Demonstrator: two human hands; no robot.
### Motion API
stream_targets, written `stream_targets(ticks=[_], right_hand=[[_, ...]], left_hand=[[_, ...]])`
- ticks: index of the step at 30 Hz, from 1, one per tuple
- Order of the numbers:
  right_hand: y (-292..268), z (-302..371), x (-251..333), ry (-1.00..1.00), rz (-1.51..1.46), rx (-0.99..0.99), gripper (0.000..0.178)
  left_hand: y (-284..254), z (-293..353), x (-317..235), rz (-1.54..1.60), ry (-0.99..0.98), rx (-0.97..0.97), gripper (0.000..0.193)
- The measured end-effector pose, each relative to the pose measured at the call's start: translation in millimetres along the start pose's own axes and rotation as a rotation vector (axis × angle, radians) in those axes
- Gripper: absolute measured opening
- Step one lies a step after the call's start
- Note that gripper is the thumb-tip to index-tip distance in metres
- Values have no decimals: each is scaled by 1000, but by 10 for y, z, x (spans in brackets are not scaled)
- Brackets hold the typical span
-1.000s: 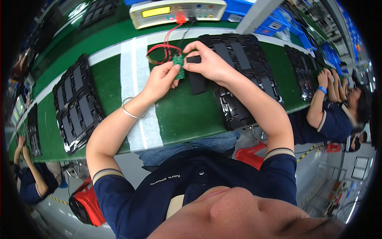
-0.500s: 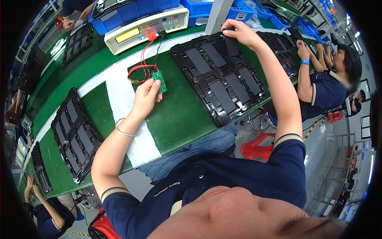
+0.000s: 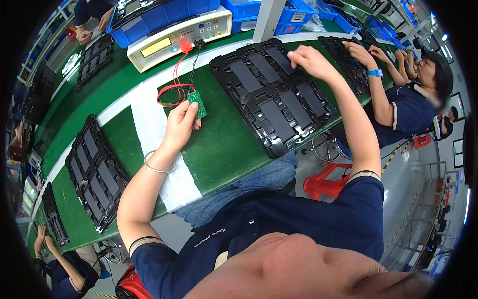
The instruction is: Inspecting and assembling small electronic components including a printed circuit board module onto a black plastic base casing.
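Note:
My left hand (image 3: 182,122) pinches a small green circuit board (image 3: 197,104) between thumb and fingers, above the green bench. Red and black wires (image 3: 175,88) run from the board to a cream-coloured test meter (image 3: 179,41) with a lit yellow display. Over the far right corner of a black moulded tray (image 3: 255,102), my right hand (image 3: 312,62) has its fingers curled in, with nothing visible in them. Just beside its fingertips, a flat dark-grey pack (image 3: 280,60) lies in the tray's slot. Several similar packs fill the other slots.
Another loaded black tray (image 3: 95,174) lies to my left, and a further one (image 3: 348,62) to the right, where a co-worker (image 3: 411,107) sits. Blue bins (image 3: 162,17) stand behind the meter. A metal post (image 3: 269,21) rises behind the tray. A red stool (image 3: 326,182) stands below the bench.
The dark pack my right hand held tilted over the far right slot now lies flat in it. That hand has let go and shifted slightly right and nearer. The left hand keeps the board.

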State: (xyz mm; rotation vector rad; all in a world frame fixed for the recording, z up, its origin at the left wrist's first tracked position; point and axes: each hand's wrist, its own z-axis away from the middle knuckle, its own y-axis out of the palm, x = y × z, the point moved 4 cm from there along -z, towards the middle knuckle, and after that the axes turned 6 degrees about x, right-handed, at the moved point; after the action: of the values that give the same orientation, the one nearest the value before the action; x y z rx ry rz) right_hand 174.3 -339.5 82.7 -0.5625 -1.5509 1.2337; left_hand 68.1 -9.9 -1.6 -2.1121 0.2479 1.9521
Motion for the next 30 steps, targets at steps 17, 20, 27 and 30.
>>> stream_targets(ticks=[17,20,27,30], right_hand=[[94,569,-12,-118,-795,414,34],[70,302,85,-10,-1007,193,34],[159,-152,161,198,-869,147,30],[90,-181,193,252,-751,154,29]], left_hand=[[20,-22,40,-69,22,3,30],[20,-23,15,-97,42,4,31],[7,8,-6,-87,31,0,30],[12,11,7,-87,37,6,30]])
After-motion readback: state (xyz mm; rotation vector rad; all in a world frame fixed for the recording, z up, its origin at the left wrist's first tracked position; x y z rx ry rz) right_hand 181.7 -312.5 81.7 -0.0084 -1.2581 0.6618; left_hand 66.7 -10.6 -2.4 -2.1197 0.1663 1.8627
